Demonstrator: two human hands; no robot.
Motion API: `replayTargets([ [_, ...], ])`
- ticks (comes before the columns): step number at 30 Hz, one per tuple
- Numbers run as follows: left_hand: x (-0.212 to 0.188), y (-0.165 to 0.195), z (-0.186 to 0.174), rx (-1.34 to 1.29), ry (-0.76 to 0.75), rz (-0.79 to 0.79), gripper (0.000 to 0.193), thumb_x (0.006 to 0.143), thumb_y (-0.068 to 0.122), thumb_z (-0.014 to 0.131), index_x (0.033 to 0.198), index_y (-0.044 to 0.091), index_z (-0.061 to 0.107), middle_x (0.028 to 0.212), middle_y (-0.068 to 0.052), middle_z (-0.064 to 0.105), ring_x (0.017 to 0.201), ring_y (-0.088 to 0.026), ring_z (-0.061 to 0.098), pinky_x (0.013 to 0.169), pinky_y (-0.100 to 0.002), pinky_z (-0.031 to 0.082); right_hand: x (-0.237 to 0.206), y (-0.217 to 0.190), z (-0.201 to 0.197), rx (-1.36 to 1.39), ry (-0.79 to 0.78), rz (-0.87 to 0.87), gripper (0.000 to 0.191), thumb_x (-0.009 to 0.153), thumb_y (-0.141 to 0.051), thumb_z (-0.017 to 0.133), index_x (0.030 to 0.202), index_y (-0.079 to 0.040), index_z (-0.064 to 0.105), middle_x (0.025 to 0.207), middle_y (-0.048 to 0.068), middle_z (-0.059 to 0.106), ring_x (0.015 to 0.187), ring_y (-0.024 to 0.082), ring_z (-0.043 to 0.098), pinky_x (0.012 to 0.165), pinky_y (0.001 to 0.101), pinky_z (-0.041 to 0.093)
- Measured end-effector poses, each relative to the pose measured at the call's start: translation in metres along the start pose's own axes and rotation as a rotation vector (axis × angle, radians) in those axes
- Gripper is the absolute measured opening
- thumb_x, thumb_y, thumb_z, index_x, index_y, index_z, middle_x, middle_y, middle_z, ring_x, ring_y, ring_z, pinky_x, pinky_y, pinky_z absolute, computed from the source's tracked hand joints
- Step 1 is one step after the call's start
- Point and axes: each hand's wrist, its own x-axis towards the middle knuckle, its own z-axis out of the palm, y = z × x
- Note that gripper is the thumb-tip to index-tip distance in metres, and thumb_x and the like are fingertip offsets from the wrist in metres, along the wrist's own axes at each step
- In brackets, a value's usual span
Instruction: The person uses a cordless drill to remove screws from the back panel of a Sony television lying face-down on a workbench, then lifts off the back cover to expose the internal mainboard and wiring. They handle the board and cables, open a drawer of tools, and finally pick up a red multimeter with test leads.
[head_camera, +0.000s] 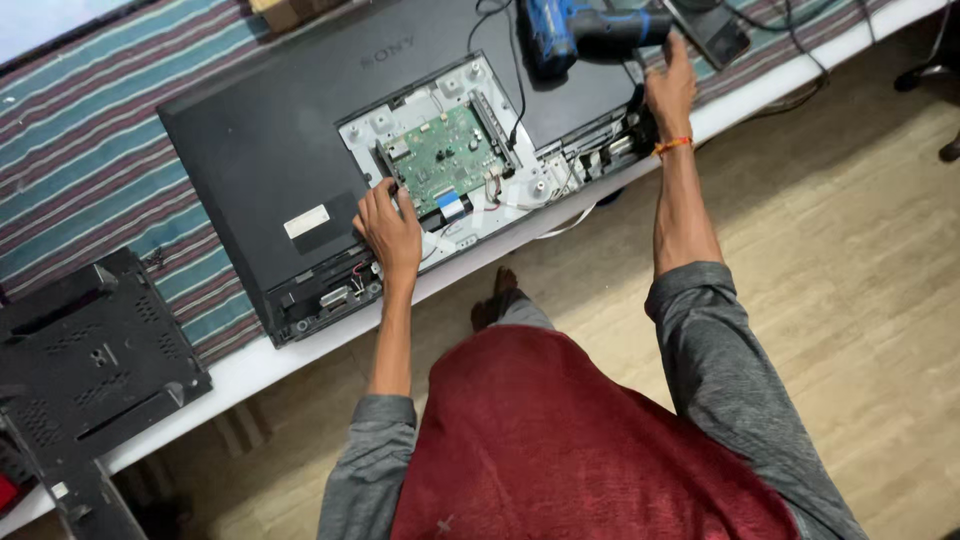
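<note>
Drill (580, 30) is lying at the far edge of the table (240, 375), w/ its long axis running roughly left-right, blue body to the left & dark grip end pointing right, toward the right hand (670, 90). That hand is reaching up from the near side, fingers loosely spread & released, fingertips just touching or just short of the drill's dark end; can't tell which from this angle. So the drill is lying far & slightly left of those fingers, and the right hand is by far the nearer one. Left hand (388, 228) is sitting well apart from the drill, down on the opened flat-screen TV (250, 160), which is lying face down on a striped cloth (90, 140). Its fingers are curled & pressing on the metal plate near the left corner of the green circuit board (445, 155), grasping nothing as far as I can see. A black back cover (90, 355) is resting on the near left of the table, apart from both hands. An orange thread is showing on the right wrist.
</note>
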Motion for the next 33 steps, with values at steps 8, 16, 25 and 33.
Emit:
replayTargets([
  [8, 0.000, 0.000, 0.002, 0.005, 0.001, -0.001, 0.026, 0.106, 0.023, 0.057, 0.125, 0.006, 0.062, 0.119, -0.011, 0.064, 0.117, -0.032, 0.055, 0.101, -0.048, 0.034, 0.026, -0.037, 0.014, 0.233, -0.276, -0.149, 0.073, 0.087, -0.003, 0.059, 0.157, 0.003, 0.040, 0.157, 0.024, 0.050, 0.148, 0.037, 0.046, 0.122, 0.0426, 0.034],
  [16, 0.001, -0.005, 0.002, 0.047, 0.003, 0.019, 0.023, 0.106, 0.022, 0.058, 0.123, 0.008, 0.063, 0.116, -0.012, 0.065, 0.117, -0.033, 0.056, 0.100, -0.049, 0.036, -0.036, -0.018, 0.025, -0.454, -0.097, -0.308, 0.066, 0.107, -0.036, 0.068, 0.155, 0.000, 0.043, 0.157, 0.028, 0.046, 0.143, 0.044, 0.045, 0.116, 0.0544, 0.038],
  [25, 0.001, -0.006, 0.001, 0.034, 0.031, 0.037, 0.023, 0.106, 0.022, 0.056, 0.122, 0.007, 0.063, 0.117, -0.011, 0.065, 0.115, -0.032, 0.056, 0.099, -0.048, 0.037, -0.034, 0.017, 0.034, -0.525, -0.124, -0.274, 0.062, 0.113, -0.039, 0.066, 0.157, 0.000, 0.046, 0.161, 0.021, 0.045, 0.143, 0.042, 0.041, 0.107, 0.0662, 0.032],
  [33, 0.004, 0.001, -0.008, -0.015, 0.040, -0.007, 0.019, 0.107, 0.019, 0.052, 0.120, 0.009, 0.062, 0.114, -0.008, 0.065, 0.113, -0.030, 0.057, 0.099, -0.046, 0.038, -0.032, 0.019, 0.040, -0.522, -0.156, -0.254, 0.059, 0.113, -0.035, 0.064, 0.156, 0.001, 0.046, 0.162, 0.023, 0.044, 0.142, 0.042, 0.041, 0.108, 0.0638, 0.032],
])
